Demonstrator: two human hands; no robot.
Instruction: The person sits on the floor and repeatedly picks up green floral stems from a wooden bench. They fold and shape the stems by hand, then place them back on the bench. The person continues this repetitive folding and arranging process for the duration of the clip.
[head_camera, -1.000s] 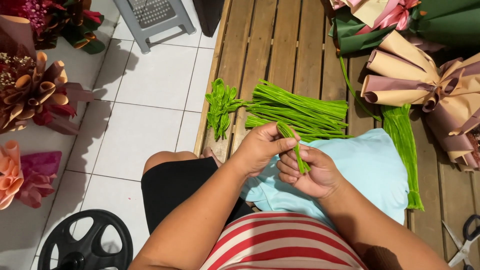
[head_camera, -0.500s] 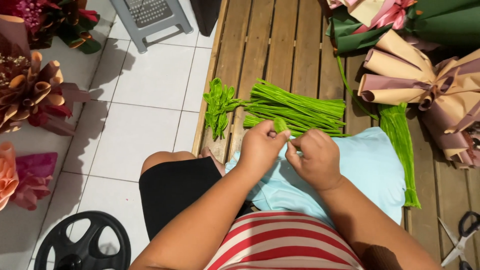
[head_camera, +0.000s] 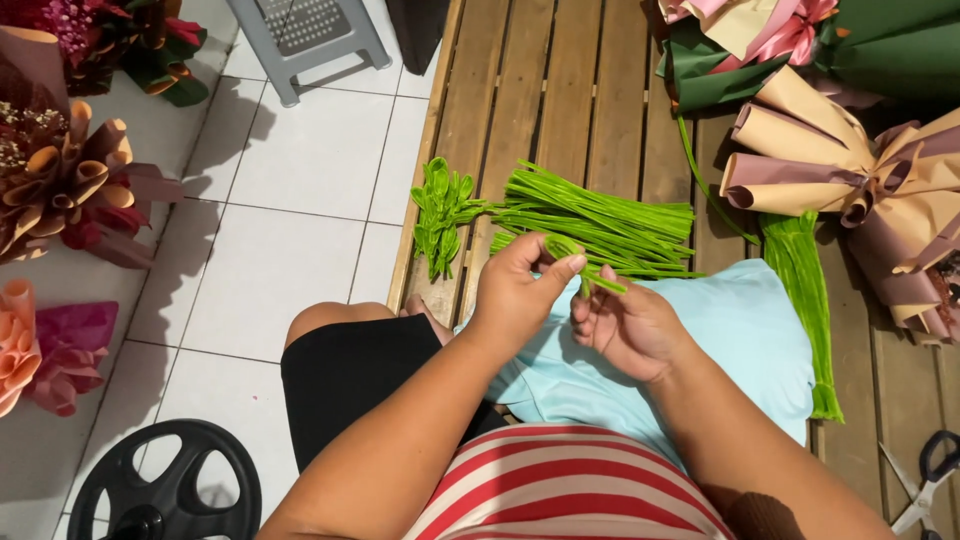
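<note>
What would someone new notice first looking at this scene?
Probably the bright green pipe cleaners, piled mid-frame on the wooden slats. Just below them, the left hand and right hand pinch one bent green stem over a pale blue cushion. Wrapped bouquets crowd the upper right corner.

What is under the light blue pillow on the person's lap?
The light blue pillow rests on the wooden slats and against the person's lap. Green stems run along its right edge. Anything directly beneath is covered.
</note>
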